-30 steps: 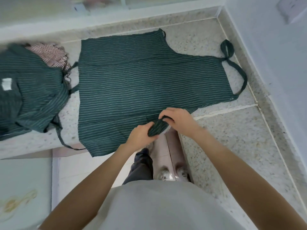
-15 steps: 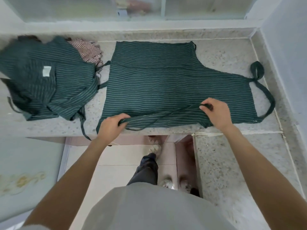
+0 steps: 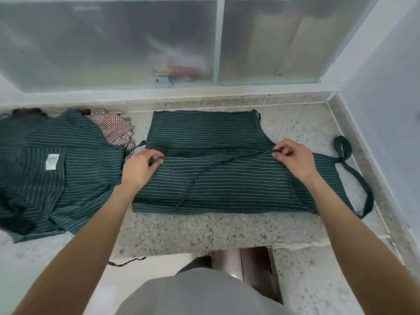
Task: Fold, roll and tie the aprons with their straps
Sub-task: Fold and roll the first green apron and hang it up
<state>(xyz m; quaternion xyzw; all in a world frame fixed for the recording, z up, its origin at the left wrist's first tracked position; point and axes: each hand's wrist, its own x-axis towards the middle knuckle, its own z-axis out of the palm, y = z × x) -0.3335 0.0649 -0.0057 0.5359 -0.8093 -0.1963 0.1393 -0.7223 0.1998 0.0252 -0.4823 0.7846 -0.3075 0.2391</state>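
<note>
Head view: a green striped apron point(image 3: 227, 178) lay spread on a speckled stone counter point(image 3: 204, 230), its near half folded up over the far half so the folded edge ran across the middle. The left hand point(image 3: 138, 169) pinched the folded edge at the apron's left side, fingers curled round the cloth and what looked like a strap end. The right hand point(image 3: 293, 160) pinched the same edge at the right side, thumb and fingers closed on the fabric. Both hands rested on the apron, well apart, arms reaching in from the bottom of the frame. A thin waist strap point(image 3: 200, 178) ran diagonally over the folded layer, from near the right hand down toward the near edge. The neck loop point(image 3: 354, 176) lay flat on the counter at the right, past the apron's bib end, near the white wall point(image 3: 386, 98). A second green striped apron point(image 3: 56, 178) sat crumpled on the counter at the left, just beside the spread one, with a white label point(image 3: 52, 162) showing on it. A red checked cloth point(image 3: 113, 128) poked out from behind that heap. A frosted glass window point(image 3: 113, 42) ran along the far side of the counter; things behind it were too blurred to tell. A loose dark cord point(image 3: 125, 262) hung at the counter's near edge. The person's grey shirt point(image 3: 200, 294) filled the bottom centre.
</note>
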